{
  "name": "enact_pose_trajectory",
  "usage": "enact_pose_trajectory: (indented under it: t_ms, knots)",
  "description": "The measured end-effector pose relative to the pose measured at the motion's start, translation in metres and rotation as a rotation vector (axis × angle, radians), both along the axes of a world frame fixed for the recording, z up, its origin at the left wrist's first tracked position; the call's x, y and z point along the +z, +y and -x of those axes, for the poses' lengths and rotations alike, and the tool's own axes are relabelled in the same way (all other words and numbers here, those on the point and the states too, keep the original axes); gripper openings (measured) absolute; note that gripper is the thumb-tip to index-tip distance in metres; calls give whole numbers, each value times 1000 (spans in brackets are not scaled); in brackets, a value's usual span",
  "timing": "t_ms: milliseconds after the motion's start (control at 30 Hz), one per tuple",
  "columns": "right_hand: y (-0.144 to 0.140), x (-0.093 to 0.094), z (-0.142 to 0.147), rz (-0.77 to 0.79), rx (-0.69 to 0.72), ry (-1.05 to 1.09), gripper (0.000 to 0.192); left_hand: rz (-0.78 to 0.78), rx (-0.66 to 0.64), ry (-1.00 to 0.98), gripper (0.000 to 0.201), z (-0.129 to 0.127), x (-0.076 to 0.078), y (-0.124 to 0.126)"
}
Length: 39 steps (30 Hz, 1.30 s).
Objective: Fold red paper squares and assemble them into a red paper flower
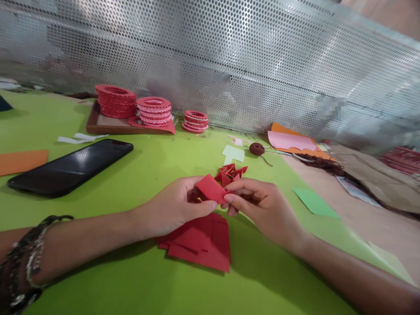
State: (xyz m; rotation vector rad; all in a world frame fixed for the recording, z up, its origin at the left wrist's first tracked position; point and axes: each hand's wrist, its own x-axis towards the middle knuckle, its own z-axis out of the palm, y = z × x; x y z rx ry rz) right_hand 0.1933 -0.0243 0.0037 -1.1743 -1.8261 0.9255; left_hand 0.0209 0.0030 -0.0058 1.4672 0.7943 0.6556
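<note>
Between my two hands is a small folded piece of red paper (211, 187). My left hand (183, 203) grips its left side, thumb along the lower edge. At its right corner, the thumb and forefinger of my right hand (256, 199) pinch the paper. Below my hands lies a loose stack of red paper pieces (203, 243), partly covered by my left hand. Just behind the held paper sits a small heap of folded, pointed red paper shapes (230, 173).
A black phone-like slab (72, 166) lies left. Behind it, a brown tray (114, 128) bears stacks of red scalloped rings (116, 103). A brown yarn ball (257, 149), a green paper piece (315, 202) and pink paper (290, 141) lie right. A perforated metal screen (197, 57) borders the back.
</note>
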Motion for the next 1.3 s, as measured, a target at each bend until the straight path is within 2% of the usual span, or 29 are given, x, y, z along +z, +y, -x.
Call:
enact_pose_trajectory:
  t_ms: [133,233,367,633,1000,1167,1300]
  knots:
    - [1,0,0,39,4,45,7,-41,-15,-19,8,0,0,0]
    - [0,-1,2,21,-5,47,8,-65,31,2,4,1,-1,1]
    - [-3,0,2,-35,-32,7,7,-125,59,59,15,2,0,3]
    - [-3,-2,1,-90,-60,-50,8,-131,102,167,24,3,5,2]
    - [-5,-2,4,-200,-29,-79,9,-130,87,75,14,1,1,2]
    - [-4,0,5,-167,-32,-72,9,-169,112,153,19,1,3,1]
    - [-2,0,4,-50,9,-52,3,-227,102,189,19,3,1,1]
